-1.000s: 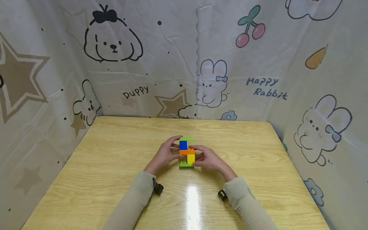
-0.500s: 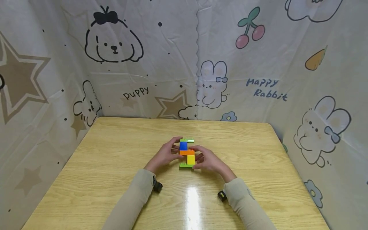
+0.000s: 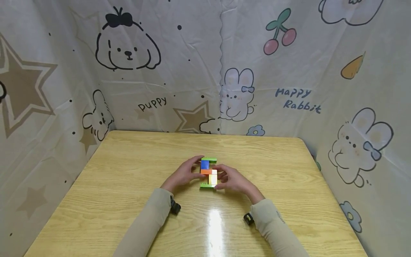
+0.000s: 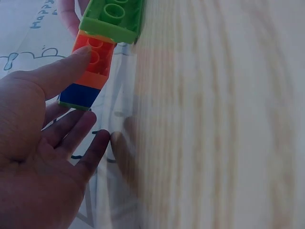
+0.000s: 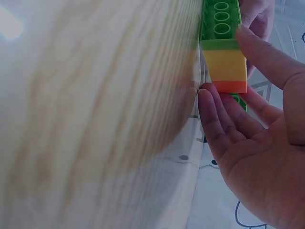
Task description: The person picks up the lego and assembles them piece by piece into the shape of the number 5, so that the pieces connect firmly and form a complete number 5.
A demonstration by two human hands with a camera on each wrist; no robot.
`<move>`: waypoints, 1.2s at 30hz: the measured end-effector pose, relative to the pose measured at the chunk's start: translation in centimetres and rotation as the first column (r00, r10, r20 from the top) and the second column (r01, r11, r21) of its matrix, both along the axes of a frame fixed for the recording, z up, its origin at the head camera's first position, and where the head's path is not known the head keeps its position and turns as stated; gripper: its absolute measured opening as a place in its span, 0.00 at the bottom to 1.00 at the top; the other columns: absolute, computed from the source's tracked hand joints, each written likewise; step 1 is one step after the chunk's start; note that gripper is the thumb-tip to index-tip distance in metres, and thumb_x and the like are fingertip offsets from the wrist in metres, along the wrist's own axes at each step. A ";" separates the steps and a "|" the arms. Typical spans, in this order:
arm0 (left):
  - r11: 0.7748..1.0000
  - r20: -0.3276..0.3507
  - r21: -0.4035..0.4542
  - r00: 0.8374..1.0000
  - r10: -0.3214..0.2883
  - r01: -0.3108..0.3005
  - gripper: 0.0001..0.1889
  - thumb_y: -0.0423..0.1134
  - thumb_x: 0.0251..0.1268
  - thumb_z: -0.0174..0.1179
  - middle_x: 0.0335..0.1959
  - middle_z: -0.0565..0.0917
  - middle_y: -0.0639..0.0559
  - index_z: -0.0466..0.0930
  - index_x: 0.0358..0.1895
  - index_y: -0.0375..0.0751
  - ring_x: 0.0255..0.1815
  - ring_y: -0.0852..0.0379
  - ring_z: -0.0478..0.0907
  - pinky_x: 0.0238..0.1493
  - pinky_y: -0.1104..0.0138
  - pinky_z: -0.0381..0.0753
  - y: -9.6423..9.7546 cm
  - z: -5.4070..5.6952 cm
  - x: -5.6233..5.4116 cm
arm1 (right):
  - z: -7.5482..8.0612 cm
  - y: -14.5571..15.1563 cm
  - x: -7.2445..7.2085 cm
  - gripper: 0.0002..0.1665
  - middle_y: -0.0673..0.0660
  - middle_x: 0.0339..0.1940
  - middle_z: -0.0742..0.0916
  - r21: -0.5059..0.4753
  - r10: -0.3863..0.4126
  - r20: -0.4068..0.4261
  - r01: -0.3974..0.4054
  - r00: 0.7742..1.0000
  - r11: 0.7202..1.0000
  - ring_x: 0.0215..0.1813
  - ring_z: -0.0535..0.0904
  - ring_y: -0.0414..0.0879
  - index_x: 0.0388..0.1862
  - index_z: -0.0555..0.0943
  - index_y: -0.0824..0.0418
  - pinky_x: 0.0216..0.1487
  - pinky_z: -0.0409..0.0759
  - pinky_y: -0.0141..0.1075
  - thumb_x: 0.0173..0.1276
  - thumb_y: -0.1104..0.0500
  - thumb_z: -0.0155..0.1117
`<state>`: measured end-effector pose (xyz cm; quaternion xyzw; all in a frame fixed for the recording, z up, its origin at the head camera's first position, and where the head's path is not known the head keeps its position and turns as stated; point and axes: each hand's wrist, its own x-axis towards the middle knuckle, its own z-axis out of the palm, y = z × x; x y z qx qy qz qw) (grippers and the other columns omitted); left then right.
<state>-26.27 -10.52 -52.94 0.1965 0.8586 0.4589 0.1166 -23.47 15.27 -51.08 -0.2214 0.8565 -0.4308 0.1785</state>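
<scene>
A joined stack of toy building bricks is held between both hands near the table's middle. In the head view it runs from a far green brick (image 3: 211,161) through a blue brick (image 3: 204,165) and an orange brick (image 3: 206,172) to a yellow brick (image 3: 210,180) and a near green brick (image 3: 207,186). My left hand (image 3: 183,174) grips its left side, thumb on the orange brick (image 4: 97,59) in the left wrist view. My right hand (image 3: 236,179) pinches the right side, thumb at the near green brick (image 5: 221,21); its other fingertips lie by the orange brick.
The wooden table (image 3: 128,157) reflects a bright light streak near its front. A printed cloth (image 3: 192,50) surrounds its back and sides. A small black device (image 3: 174,207) sits at the left wrist, and another black device (image 3: 248,218) at the right.
The brick stack has tilted slightly; its far end sits lower in the head view and glare now whitens the yellow brick. Both hands keep their hold and have shifted only a little.
</scene>
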 end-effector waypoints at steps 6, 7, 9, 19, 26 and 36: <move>0.999 0.019 -0.037 1.000 0.002 -0.001 0.43 0.45 0.65 0.73 0.74 0.73 0.46 0.62 0.80 0.47 0.73 0.44 0.71 0.75 0.46 0.69 -0.1 -0.1 -0.2 | 0.0 0.0 0.0 0.43 0.57 0.66 0.82 0.008 0.007 0.007 -0.007 1.000 1.000 0.61 0.82 0.53 0.76 0.71 0.56 0.63 0.82 0.48 0.64 0.60 0.78; 0.999 0.019 -0.036 1.000 -0.001 0.002 0.43 0.45 0.65 0.73 0.74 0.73 0.45 0.62 0.80 0.47 0.73 0.44 0.71 0.75 0.46 0.69 -0.1 -0.2 -0.3 | 0.0 -0.1 0.0 0.43 0.57 0.66 0.82 0.010 0.007 0.008 -0.007 1.000 1.000 0.61 0.82 0.53 0.76 0.71 0.56 0.63 0.82 0.48 0.64 0.60 0.78; 0.999 0.024 -0.041 1.000 -0.005 0.006 0.42 0.45 0.66 0.73 0.73 0.74 0.45 0.62 0.80 0.47 0.72 0.44 0.72 0.75 0.46 0.69 -0.2 -0.2 -0.3 | 0.0 -0.1 0.0 0.43 0.57 0.66 0.82 0.014 0.007 0.008 -0.007 1.000 1.000 0.61 0.82 0.52 0.76 0.71 0.57 0.63 0.82 0.48 0.65 0.60 0.78; 0.998 0.037 -0.067 0.999 -0.009 0.011 0.41 0.46 0.67 0.71 0.66 0.77 0.44 0.62 0.80 0.47 0.64 0.47 0.74 0.71 0.48 0.74 -0.2 -0.1 -0.2 | 0.0 0.0 -0.1 0.43 0.57 0.66 0.82 0.032 0.007 0.015 -0.007 1.000 0.999 0.62 0.81 0.52 0.77 0.70 0.57 0.64 0.82 0.47 0.65 0.59 0.78; 0.997 0.047 -0.074 0.999 -0.003 0.006 0.40 0.46 0.68 0.70 0.66 0.76 0.45 0.62 0.81 0.49 0.64 0.47 0.74 0.71 0.49 0.74 -0.1 -0.3 -0.2 | -0.1 0.0 -0.1 0.43 0.57 0.66 0.82 0.042 -0.002 0.028 0.001 1.000 0.999 0.62 0.81 0.52 0.77 0.71 0.55 0.64 0.82 0.47 0.65 0.58 0.78; 0.995 0.048 -0.101 0.999 -0.006 0.011 0.39 0.45 0.69 0.70 0.65 0.78 0.44 0.63 0.80 0.46 0.63 0.47 0.74 0.73 0.50 0.72 0.1 -0.5 -0.2 | -0.3 0.0 0.0 0.41 0.56 0.67 0.81 0.042 -0.012 0.038 0.010 0.999 0.999 0.63 0.80 0.52 0.76 0.72 0.56 0.65 0.81 0.48 0.66 0.57 0.77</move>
